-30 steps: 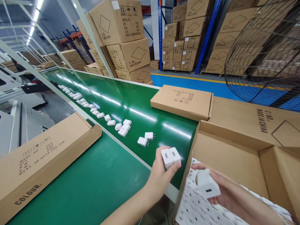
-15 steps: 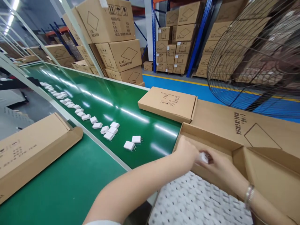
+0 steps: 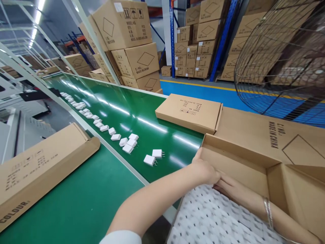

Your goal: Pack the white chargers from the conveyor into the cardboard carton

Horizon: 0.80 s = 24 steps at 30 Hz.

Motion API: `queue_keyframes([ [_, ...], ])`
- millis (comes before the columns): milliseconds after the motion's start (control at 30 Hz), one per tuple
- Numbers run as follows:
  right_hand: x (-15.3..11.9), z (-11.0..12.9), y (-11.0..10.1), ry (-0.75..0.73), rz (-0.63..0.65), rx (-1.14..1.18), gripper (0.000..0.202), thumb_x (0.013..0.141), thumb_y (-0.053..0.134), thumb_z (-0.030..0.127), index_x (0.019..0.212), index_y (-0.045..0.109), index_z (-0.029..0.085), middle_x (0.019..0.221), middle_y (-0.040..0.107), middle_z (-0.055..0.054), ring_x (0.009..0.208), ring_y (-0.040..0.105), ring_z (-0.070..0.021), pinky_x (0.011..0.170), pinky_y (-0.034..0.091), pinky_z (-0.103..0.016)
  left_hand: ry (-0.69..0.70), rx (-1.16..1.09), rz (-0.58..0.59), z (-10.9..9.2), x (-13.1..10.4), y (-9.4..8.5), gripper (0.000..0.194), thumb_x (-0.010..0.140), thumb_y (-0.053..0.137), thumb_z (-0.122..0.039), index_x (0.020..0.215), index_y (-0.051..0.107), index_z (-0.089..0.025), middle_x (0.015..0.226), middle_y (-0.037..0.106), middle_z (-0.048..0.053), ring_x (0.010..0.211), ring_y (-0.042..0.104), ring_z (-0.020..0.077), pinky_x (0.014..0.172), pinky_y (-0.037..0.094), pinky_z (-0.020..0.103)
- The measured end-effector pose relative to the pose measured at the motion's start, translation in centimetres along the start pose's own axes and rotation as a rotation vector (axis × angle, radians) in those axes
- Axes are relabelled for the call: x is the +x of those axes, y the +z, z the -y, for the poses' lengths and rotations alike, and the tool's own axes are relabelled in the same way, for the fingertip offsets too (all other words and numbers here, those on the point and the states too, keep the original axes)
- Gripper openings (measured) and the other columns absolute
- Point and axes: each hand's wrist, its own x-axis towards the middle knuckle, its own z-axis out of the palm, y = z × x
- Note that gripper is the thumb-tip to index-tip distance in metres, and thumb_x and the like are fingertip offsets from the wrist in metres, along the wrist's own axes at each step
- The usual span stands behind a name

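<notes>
My left hand point(image 3: 206, 171) is bent over the left wall of an open cardboard box point(image 3: 236, 150), its fingers curled and mostly out of sight. Tucked against it, my right hand point(image 3: 228, 185), with a bracelet on the wrist, reaches down at the edge of the packed rows. Its fingers look closed, but what they hold is hidden. Below both hands, tightly packed white plug adapters point(image 3: 210, 217) fill the near part of the box. On the green conveyor belt, two loose white adapters point(image 3: 149, 160) with metal prongs lie left of the box.
More white adapters point(image 3: 128, 148) trail back along the belt point(image 3: 142, 135). A closed flat carton point(image 3: 189, 113) sits on the belt's far side, another carton point(image 3: 38, 169) at left. A wire-caged fan point(image 3: 274, 67) stands at right. Stacked cartons point(image 3: 134, 61) are behind the belt.
The white adapter seen between my hands is now out of sight. My hands have come together, the right tucked under the left. The view has swung slightly left.
</notes>
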Motion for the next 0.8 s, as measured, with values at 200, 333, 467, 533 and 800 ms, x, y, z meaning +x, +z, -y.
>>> queue_keyframes([
  [200, 1.3, 0.5, -1.1, 0.094, -0.167, -0.321, 0.041, 0.086, 0.031, 0.049, 0.105, 0.054, 0.022, 0.106, 0.059, -0.01, 0.097, 0.054, -0.0259, 0.083, 0.044, -0.041, -0.195, 0.345, -0.162, 3.2, -9.5, -5.3, 0.027, 0.077, 0.036, -0.006, 0.097, 0.051, -0.017, 0.096, 0.058, 0.008, 0.093, 0.05, 0.0211, 0.081, 0.039, 0.034],
  [333, 5.5, 4.7, 0.8, -0.106, -0.198, -0.583, 0.03, 0.086, 0.034, 0.039, 0.104, 0.052, 0.023, 0.099, 0.059, -0.008, 0.09, 0.056, -0.0228, 0.074, 0.046, -0.035, -0.58, 0.461, 0.019, 7.8, -13.6, -5.7, 0.034, 0.071, 0.038, 0.0, 0.101, 0.048, -0.014, 0.103, 0.054, 0.013, 0.097, 0.047, 0.0252, 0.078, 0.04, 0.037],
  [467, 11.4, 7.6, 6.1, -0.197, -0.027, -0.853, 0.03, 0.08, 0.046, 0.021, 0.109, 0.05, 0.018, 0.109, 0.055, -0.011, 0.102, 0.049, -0.0243, 0.084, 0.041, -0.037, -0.535, 0.421, 0.077, 10.0, -14.3, -4.4, 0.036, 0.072, 0.041, -0.001, 0.104, 0.046, -0.017, 0.106, 0.051, 0.012, 0.098, 0.045, 0.0252, 0.073, 0.042, 0.035],
  [533, 13.8, 7.8, 8.5, -0.197, 0.026, -0.908, 0.03, 0.074, 0.052, 0.015, 0.104, 0.052, 0.015, 0.107, 0.055, -0.012, 0.101, 0.049, -0.0255, 0.084, 0.041, -0.036, -0.496, 0.432, 0.054, 10.3, -14.3, -4.2, 0.032, 0.074, 0.041, -0.002, 0.102, 0.046, -0.017, 0.103, 0.051, 0.011, 0.097, 0.045, 0.0247, 0.073, 0.042, 0.035],
  [800, 20.5, 8.3, 10.7, -0.072, 0.024, -0.926, 0.025, 0.078, 0.055, 0.029, 0.098, 0.053, 0.013, 0.097, 0.057, -0.009, 0.088, 0.055, -0.0223, 0.074, 0.045, -0.036, -0.603, 0.596, -0.115, 14.6, -17.2, -9.1, 0.032, 0.073, 0.037, 0.002, 0.1, 0.049, -0.012, 0.106, 0.05, 0.014, 0.1, 0.043, 0.0267, 0.075, 0.041, 0.037],
])
